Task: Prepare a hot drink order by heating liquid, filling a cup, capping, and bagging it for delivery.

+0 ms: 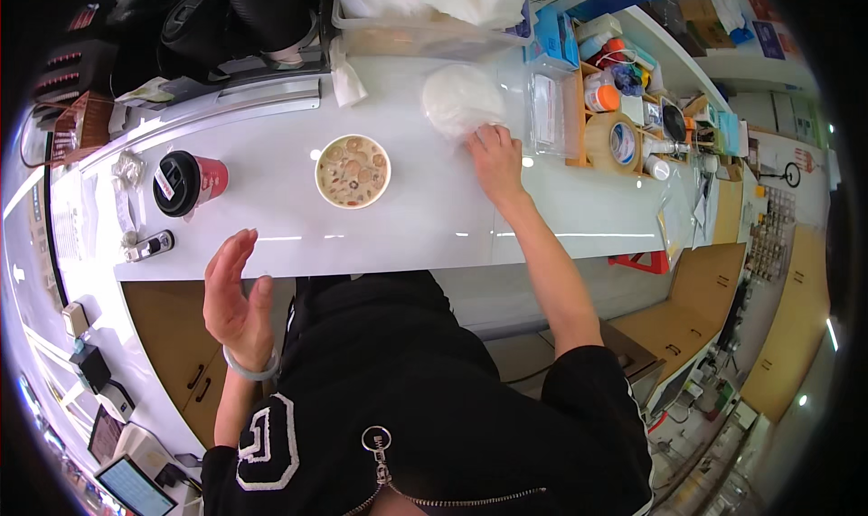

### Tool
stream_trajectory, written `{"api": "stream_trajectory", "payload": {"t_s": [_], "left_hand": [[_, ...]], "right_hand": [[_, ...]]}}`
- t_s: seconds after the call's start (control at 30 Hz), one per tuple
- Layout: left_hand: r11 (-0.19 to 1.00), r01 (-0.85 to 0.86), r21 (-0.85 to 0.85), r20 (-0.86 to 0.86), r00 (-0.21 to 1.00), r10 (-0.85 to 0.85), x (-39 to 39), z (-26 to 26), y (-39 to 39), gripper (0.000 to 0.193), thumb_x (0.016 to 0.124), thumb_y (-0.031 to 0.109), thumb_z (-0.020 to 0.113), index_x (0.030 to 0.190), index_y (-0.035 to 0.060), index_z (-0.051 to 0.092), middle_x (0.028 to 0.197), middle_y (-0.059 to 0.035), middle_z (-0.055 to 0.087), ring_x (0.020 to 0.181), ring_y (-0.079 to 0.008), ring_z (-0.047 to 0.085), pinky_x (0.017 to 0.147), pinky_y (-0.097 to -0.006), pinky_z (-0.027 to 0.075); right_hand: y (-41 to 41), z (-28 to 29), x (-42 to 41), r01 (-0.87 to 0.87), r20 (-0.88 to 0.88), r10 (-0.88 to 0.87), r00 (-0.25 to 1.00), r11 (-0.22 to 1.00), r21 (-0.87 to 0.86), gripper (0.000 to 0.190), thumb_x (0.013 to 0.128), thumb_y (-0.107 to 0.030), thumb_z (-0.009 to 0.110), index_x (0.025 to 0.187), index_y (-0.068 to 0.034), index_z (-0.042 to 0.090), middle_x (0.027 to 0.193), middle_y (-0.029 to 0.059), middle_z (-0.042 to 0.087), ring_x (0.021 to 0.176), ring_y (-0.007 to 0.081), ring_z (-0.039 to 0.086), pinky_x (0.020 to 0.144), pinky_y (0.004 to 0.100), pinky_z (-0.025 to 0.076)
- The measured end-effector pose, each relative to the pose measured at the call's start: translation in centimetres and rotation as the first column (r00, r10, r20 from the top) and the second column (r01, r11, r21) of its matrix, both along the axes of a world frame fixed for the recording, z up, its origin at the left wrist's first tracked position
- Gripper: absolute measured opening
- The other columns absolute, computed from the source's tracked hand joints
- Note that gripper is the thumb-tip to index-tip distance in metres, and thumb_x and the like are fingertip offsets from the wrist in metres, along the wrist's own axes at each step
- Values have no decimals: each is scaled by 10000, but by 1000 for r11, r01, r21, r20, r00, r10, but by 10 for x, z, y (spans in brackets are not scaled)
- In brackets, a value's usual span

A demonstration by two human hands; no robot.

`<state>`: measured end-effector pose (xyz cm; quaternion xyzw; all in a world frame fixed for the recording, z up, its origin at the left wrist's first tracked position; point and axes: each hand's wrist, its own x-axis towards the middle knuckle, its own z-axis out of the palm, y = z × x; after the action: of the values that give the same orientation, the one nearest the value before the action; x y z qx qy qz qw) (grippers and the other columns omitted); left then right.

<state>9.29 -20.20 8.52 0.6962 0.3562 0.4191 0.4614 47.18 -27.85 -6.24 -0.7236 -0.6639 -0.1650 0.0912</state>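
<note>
My right hand (494, 157) reaches over the white counter, its curled fingers at the near edge of a round white thing in thin clear plastic (463, 99). The fingertips seem to pinch that plastic, though they are partly hidden from above. My left hand (237, 299) is raised at the counter's front edge, palm turned inward, holding nothing. A pale bangle circles that wrist. Between my hands, farther back, stands an uncovered paper bowl (352, 172) of milky brown liquid with round slices and small bits floating in it. To its left is a red cup with a black lid (184, 182).
At the back sits a clear plastic bin (434, 38) of white bags. On the right, a wooden organizer (580, 119) holds bottles and a large tape roll (614, 143). A small black-and-silver device (150, 246) lies at the left front. A crumpled tissue (348, 79) rests near the bin.
</note>
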Motion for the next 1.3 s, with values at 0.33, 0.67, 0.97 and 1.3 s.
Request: {"api": "stream_trajectory", "payload": {"t_s": [0.33,0.67,0.97,1.3], "left_hand": [[996,-62,-60,20,998,64,0,2,13,419,862,20,569,1257,-61,454,1237,-211,499,1140,-333,529,977,-448,427],[884,403,237,-124,915,-384,90,80,69,726,675,182,786,1301,26,451,1284,-207,474,1162,-378,487,960,-429,409],[903,148,403,-111,987,-113,56,84,121,279,696,87,749,948,36,641,882,-111,627,758,-277,620,635,-326,506],[903,-67,424,-239,954,183,84,10,186,60,790,58,636,817,5,634,1160,-189,565,997,-326,575,829,-349,468]], "right_hand": [[7,24,13,181,-605,-294,740,953,-242,104,780,-143,642,790,-46,606,797,60,579,736,239,569,639,335,425],[69,264,-46,-394,-716,260,648,919,-23,65,795,-63,624,772,-34,570,736,66,508,654,201,511,608,279,395],[163,268,-125,-702,-550,613,567,709,67,174,764,-159,674,743,-70,527,735,36,503,664,248,518,603,340,404],[333,214,-105,-312,-321,257,911,941,-132,601,729,-485,680,1040,17,566,981,182,594,984,314,569,790,409,460]]}}
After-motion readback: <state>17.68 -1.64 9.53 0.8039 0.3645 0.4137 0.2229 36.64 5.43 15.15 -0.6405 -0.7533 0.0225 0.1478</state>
